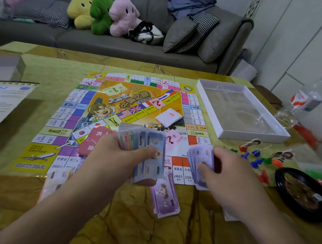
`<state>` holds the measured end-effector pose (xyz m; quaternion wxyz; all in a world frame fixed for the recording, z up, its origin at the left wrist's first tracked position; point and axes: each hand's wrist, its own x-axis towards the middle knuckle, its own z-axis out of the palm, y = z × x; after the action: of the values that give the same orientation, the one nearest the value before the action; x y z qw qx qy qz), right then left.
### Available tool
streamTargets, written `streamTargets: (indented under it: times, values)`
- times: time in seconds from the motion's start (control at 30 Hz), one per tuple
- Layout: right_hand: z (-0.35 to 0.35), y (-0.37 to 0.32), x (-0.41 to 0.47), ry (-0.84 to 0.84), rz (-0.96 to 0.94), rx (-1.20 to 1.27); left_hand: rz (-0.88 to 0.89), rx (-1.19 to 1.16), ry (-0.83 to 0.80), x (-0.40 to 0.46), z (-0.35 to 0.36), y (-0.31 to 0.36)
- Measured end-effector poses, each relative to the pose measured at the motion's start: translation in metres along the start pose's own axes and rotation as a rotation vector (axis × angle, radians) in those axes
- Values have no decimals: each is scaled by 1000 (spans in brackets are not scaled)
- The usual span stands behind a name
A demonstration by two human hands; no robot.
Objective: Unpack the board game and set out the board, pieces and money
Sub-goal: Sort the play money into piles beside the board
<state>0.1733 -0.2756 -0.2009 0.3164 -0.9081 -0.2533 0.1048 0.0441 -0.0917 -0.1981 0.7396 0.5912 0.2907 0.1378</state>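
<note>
Your left hand (115, 155) holds a thick wad of notes (145, 149) in a curled grip, thumb pressed across the top blue note. Your right hand (226, 172) pinches a thinner fan of purple notes (201, 161), fingers curled round its right edge. Both hands hover over the near edge of the board (93, 107), which lies unfolded flat on the bench (132, 223).

Just below the wad, a small pile of purple bills (165, 198) lies on the bench at the board's near edge. A red card stack (94, 140) sits on the board beside your left hand, and a white card deck (168, 117) rests nearer the board's middle. Right of the board, the pawns (257, 158) are scattered on the bench, with the open box tray (252, 135) behind them. A bottle (307, 99) stands at the far right, and a dark dish (302, 192) sits near your right hand. 3 plush toys (102, 14) sit on the sofa (104, 42) behind.
</note>
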Motion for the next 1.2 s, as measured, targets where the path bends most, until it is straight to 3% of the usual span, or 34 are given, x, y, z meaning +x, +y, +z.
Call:
streamTargets:
  times: [0.17,0.57,0.97,1.2]
  values:
    - [31,12,-5,-102,0,-394,-17,1,-16,0,3,0]
    - [22,11,-26,-79,-2,-434,-11,-13,-23,0,1,2]
    - [12,-4,-35,-49,-41,-682,-29,-24,-16,-4,9,3]
    - [15,0,-32,-31,-67,-655,-28,-43,-53,-3,8,2]
